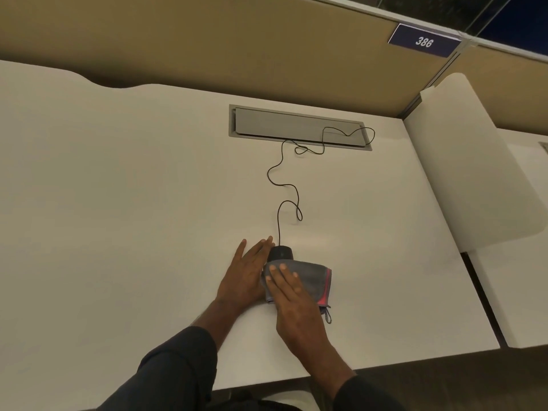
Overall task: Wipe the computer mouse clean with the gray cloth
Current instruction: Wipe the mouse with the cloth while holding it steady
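A black wired computer mouse (281, 253) sits on the white desk (118, 203), only its front end showing. The gray cloth (314, 278), with a red edge and a small loop, is draped over the mouse's rear. My right hand (293, 304) lies flat on the cloth, fingers pressing it onto the mouse. My left hand (247, 271) rests against the mouse's left side with its fingers stretched out on the desk. The mouse cable (286, 185) snakes away toward the back of the desk.
A gray cable hatch (296, 126) is set into the desk at the back, and the cable runs into it. A tan partition wall (207, 40) with a sign reading 386 (424, 41) stands behind. A white divider panel (474, 161) rises at the right edge.
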